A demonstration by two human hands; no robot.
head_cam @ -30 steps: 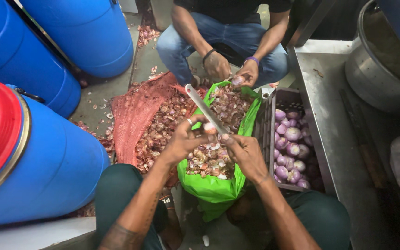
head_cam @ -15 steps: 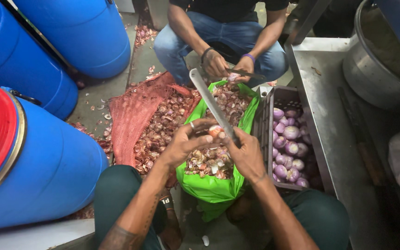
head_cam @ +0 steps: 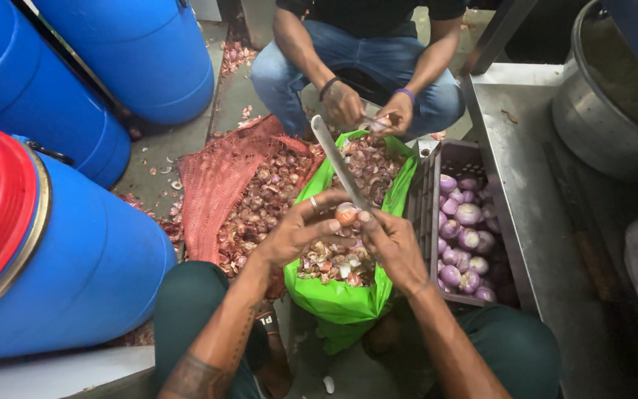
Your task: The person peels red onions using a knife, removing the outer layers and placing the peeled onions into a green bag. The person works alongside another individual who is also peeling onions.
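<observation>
Since the earlier frame, little shifts: my left hand (head_cam: 300, 229) pinches the onion (head_cam: 346, 214) mid-frame; my right hand (head_cam: 389, 244) grips the knife (head_cam: 339, 162). I'd peel shallowly, blade outward.

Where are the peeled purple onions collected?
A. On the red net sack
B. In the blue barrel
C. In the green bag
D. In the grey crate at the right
D: the smooth peeled onions lie in the grey crate; the green bag holds only skins.
</observation>
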